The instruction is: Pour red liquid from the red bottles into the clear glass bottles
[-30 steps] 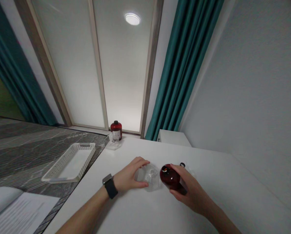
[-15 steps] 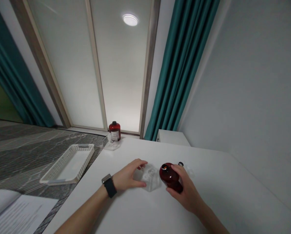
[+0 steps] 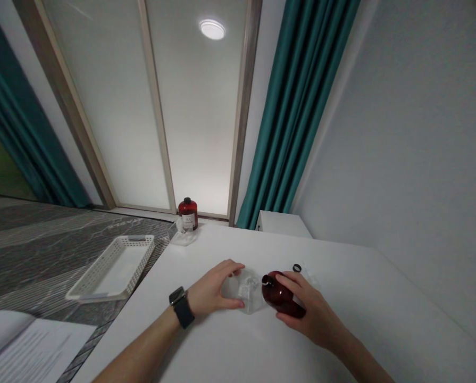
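Observation:
My right hand (image 3: pixel 307 308) grips a dark reddish-brown bottle (image 3: pixel 280 292), which is tilted with its uncapped mouth toward the left. Close beside that mouth sits a clear, angular container (image 3: pixel 249 292) on the white table. My left hand (image 3: pixel 214 290), with a watch on its wrist, curves thumb and fingers around the container's left side. What lies inside the container is hard to make out. A small black cap (image 3: pixel 297 267) lies just beyond my right hand. Something clear, partly hidden, is next to it.
At the table's far left corner stands a second reddish bottle (image 3: pixel 188 215) with a black cap, beside another clear container (image 3: pixel 183 239). A white perforated basket (image 3: pixel 144 266) and an open book (image 3: pixel 50 346) lie left of the white table (image 3: pixel 230 346). A white cabinet (image 3: pixel 283 223) stands behind.
The bottle in my right hand has tipped further to the left, its mouth turning from upward toward the clear container. My left hand stays around the container, shifted very slightly right.

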Demonstrator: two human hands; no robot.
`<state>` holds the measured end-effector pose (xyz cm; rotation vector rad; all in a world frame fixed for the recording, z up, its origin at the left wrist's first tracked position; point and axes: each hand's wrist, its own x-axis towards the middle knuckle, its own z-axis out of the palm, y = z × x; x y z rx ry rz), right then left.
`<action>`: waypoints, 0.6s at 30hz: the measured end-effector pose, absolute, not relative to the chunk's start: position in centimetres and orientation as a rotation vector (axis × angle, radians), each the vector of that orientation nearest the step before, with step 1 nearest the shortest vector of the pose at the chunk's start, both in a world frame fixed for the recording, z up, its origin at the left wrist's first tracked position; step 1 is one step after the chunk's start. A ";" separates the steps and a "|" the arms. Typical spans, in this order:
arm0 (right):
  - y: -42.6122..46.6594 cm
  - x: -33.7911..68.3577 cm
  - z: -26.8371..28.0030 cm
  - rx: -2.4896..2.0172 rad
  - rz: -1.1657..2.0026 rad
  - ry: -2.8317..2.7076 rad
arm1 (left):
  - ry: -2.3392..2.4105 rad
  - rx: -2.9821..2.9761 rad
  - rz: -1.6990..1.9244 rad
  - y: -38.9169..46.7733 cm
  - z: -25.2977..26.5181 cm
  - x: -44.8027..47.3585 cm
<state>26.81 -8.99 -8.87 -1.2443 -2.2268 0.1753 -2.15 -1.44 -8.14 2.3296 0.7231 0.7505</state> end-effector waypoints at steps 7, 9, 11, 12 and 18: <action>-9.3 27.1 -8.3 -1.262 0.094 -2.323 | 0.725 2.512 0.730 -1.9 -7.7 -2.1; -9.2 27.1 -8.3 -1.265 0.078 -2.337 | 0.732 2.531 0.728 -1.9 -7.8 -2.0; -9.2 27.3 -8.3 -1.271 0.066 -2.351 | 0.733 2.531 0.739 -1.9 -8.0 -2.0; -9.1 27.3 -8.3 -1.272 0.060 -2.359 | 0.734 2.528 0.742 -1.9 -8.0 -2.0; -9.1 27.3 -7.7 -1.288 0.062 -2.405 | 0.730 2.507 0.707 -1.8 -8.2 -1.9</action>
